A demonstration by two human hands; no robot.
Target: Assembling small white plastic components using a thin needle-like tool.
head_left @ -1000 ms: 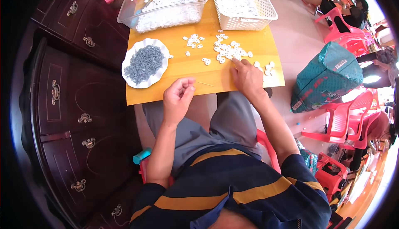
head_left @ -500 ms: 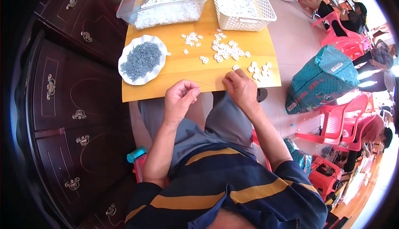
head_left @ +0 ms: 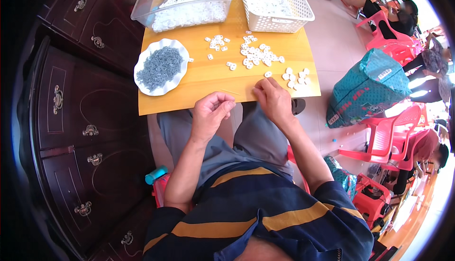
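My left hand (head_left: 212,115) is closed in a pinch just over the front edge of the table (head_left: 208,82); anything between its fingertips is too small to make out. A thin yellowish stick (head_left: 231,92) lies on the wood beyond it. My right hand (head_left: 275,100) rests at the same edge with fingers curled down, hiding whatever they grip. One small white two-holed piece (head_left: 268,74) sits by its knuckles, and a loose group of white pieces (head_left: 296,78) lies to its right. Farther back spreads a larger cluster of white pieces (head_left: 258,54).
A scalloped white dish (head_left: 138,61) of small grey-blue pieces stands at left. A clear bin (head_left: 142,12) and a white perforated basket (head_left: 279,25) hold many white pieces. Dark cabinets (head_left: 61,81) line the left; a teal bag (head_left: 365,90) and pink chairs (head_left: 379,137) stand right.
My left hand has shifted slightly right, toward the right hand, and its thumb has turned. My right hand has hardly moved. The pieces on the table lie as before.
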